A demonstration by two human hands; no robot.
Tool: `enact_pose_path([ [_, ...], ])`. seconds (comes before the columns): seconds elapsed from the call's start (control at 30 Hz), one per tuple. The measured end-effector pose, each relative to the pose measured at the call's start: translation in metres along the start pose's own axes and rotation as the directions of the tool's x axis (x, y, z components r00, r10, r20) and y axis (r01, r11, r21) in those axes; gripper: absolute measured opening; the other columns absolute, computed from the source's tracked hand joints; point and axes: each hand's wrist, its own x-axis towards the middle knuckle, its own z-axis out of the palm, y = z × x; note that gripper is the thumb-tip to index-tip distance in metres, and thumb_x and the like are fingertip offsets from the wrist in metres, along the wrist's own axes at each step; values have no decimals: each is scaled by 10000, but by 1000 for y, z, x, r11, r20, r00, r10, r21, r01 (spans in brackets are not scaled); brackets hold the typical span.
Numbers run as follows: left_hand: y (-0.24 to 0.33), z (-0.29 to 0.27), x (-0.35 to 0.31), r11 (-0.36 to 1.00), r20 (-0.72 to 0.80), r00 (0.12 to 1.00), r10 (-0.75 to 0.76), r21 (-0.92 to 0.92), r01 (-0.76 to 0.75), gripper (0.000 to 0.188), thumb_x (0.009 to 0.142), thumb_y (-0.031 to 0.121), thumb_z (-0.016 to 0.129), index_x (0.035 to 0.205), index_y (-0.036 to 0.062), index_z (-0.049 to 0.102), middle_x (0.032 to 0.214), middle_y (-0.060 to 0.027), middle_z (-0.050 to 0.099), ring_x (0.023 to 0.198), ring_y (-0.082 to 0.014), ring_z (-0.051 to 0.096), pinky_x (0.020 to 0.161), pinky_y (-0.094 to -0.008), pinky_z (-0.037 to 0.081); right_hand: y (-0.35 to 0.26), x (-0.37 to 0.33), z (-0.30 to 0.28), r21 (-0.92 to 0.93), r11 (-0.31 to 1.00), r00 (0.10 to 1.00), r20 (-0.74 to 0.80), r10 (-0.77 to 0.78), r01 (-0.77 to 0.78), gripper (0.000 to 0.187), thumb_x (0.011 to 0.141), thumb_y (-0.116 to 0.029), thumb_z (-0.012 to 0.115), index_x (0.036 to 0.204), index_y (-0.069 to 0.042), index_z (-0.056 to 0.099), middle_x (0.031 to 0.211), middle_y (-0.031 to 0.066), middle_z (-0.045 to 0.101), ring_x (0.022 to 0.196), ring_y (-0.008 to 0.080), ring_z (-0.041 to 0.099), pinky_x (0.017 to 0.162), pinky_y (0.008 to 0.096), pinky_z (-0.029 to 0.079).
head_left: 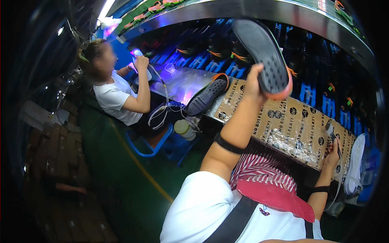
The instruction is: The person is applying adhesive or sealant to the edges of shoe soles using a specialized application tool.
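My left hand (255,83) is raised over the bench, its fingers closed round a black and grey clog (259,52). The clog is tilted upright, its patterned dark face toward me and an orange end at the bottom. Lower on the right, my right hand (333,154) is closed on a thin brush-like tool (330,128) with a pale tip, close above the taped cardboard (279,121). Another dark clog (206,97) with an orange strap rests at the cardboard's left end, apart from my hands.
Behind the cardboard, dark clogs on blue supports (198,60) stand in rows below a metal rail (283,9). At left, a person (121,97) sits holding a purple-lit item. A blue stool (150,141) and a pale container (184,128) are nearby. White shoe-shaped pieces (355,164) lie far right.
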Motion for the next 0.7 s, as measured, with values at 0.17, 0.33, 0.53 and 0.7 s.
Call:
enact_pose_path([
  [0.17, -54, -56, -94, 909, -259, 876, -408, -204, 363, 449, 870, 343, 442, 1159, 7, 517, 1089, -148, 610, 994, -244, 602, 915, -392, 457, 0, -3, -1, 31, 999, 1000, 4, 19, -19, 298, 915, -165, 545, 1175, -19, 554, 826, -4, 591, 667, 27, 485, 566, 153, 358],
  [0.33, -72, -88, -148, 877, -266, 865, -425, -357, 321, 505, 886, 430, 395, 1165, 33, 534, 1110, -129, 604, 1026, -241, 583, 938, -381, 435, 1, -19, -4, -28, 1000, 998, 60, -6, 8, 311, 923, -171, 528, 1191, -13, 533, 901, 28, 611, 707, 38, 510, 575, 149, 361],
  [0.53, -95, -77, -159, 818, -226, 900, -372, -537, 204, 707, 873, 599, 328, 1260, 20, 452, 1221, -181, 521, 1162, -321, 481, 1041, -435, 328, -17, -45, 14, 113, 994, 984, 178, -17, -3, 353, 910, -157, 545, 1199, 39, 496, 921, 94, 609, 738, 82, 544, 606, 155, 410],
  [0.7, -115, -94, -153, 833, -150, 892, -426, -449, 322, 683, 840, 566, 464, 1239, 12, 461, 1168, -181, 557, 1069, -305, 552, 962, -422, 421, -55, -71, 38, 86, 995, 971, 236, 34, -56, 369, 855, -143, 605, 1162, 47, 528, 908, 115, 629, 734, 109, 584, 620, 180, 443],
])
